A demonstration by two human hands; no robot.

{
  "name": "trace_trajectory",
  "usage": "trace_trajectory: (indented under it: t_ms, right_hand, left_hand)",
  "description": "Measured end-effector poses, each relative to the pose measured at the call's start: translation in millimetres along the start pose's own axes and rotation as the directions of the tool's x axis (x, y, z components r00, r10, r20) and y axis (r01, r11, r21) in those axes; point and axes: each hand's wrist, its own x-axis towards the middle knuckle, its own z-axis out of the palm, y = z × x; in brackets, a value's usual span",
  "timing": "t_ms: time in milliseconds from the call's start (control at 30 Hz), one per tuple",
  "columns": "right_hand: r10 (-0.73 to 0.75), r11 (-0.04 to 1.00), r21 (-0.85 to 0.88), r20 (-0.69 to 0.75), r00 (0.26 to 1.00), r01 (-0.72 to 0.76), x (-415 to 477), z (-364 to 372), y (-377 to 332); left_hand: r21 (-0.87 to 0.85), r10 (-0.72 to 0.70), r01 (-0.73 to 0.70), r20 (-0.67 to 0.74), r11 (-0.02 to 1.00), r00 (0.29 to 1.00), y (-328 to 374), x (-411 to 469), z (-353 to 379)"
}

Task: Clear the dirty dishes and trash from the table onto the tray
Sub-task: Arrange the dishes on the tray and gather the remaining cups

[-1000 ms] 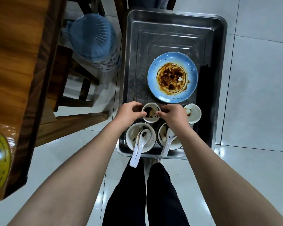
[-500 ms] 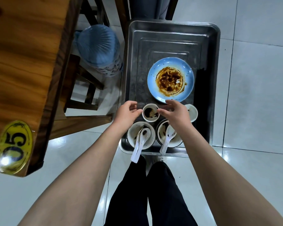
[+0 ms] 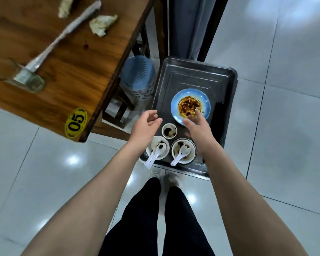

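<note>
Wooden bench (image 3: 78, 58) carries a glass (image 3: 26, 80), long pale strip (image 3: 68, 30), crumpled napkins (image 3: 102, 24). Metal tray (image 3: 192, 76) holds soiled blue plate (image 3: 188, 104), cup (image 3: 169, 130), two bowls (image 3: 183, 151).

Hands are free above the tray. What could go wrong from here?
The spoon in the left bowl overhangs the tray's near rim; a careless brush could flick it to the floor. The glass on the table has something long leaning out, so a hasty grab may tip it.
</note>
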Motion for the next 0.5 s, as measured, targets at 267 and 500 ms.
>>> trace_trajectory:
  t_ms: [267,500]
  right_hand:
    - [-0.108,0.994,0.02,0.138,0.985,0.106,-68,7,-82]
    - [-0.251,0.95,-0.098,0.335,0.908,0.298,-131,30,-144]
  left_hand:
    - [-0.181,0.087,-0.114,-0.149,0.977,0.985,78,-69,-36]
    - [-0.254,0.112,-0.214,-0.363,0.943,0.925,105,-122,-104]
